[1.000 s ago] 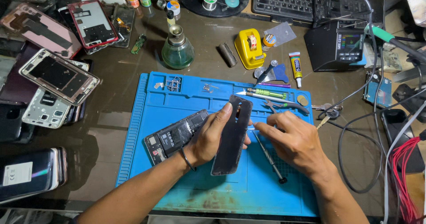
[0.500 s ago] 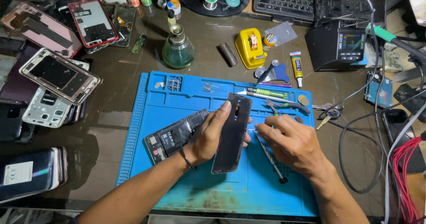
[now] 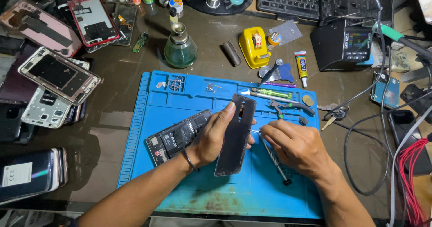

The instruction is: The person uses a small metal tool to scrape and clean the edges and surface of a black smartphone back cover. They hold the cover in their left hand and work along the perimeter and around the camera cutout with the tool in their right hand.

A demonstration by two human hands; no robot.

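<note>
Head view — back cover [image 3: 235, 134] between hands

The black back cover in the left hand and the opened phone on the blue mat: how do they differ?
The back cover is lifted and tilted in the left hand; the opened phone lies flat on the blue mat. The back cover shows a plain dark face; the opened phone shows its inner parts. Both are dark, slim and oblong.

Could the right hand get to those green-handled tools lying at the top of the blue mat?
Probably yes: the right hand sits just below the green-handled tools, with only open blue mat between.
</note>
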